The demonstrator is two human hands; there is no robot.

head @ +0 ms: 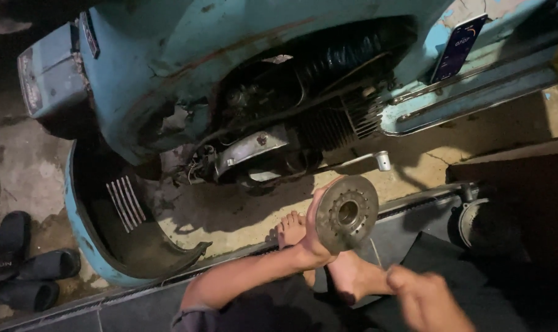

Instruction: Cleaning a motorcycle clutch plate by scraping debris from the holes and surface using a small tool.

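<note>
My left hand (313, 237) grips the edge of a round metal disc (348, 213) with a centre hole and a ring of small holes, holding it upright over my bare feet (291, 229). My right hand (426, 301) is low at the bottom right, apart from the disc. It is blurred with its fingers curled, and I see nothing in it. Just beyond the disc stands a light blue scooter (168, 55) with its side open and its dark engine (291, 123) exposed.
The scooter's removed blue side panel (82, 243) lies hollow side up on the floor at the left. Black sandals (20, 264) sit at the far left. A phone (458, 46) leans on the scooter's footboard. A kick lever (382, 161) sticks out below the engine. A dark round part (485, 224) lies at the right.
</note>
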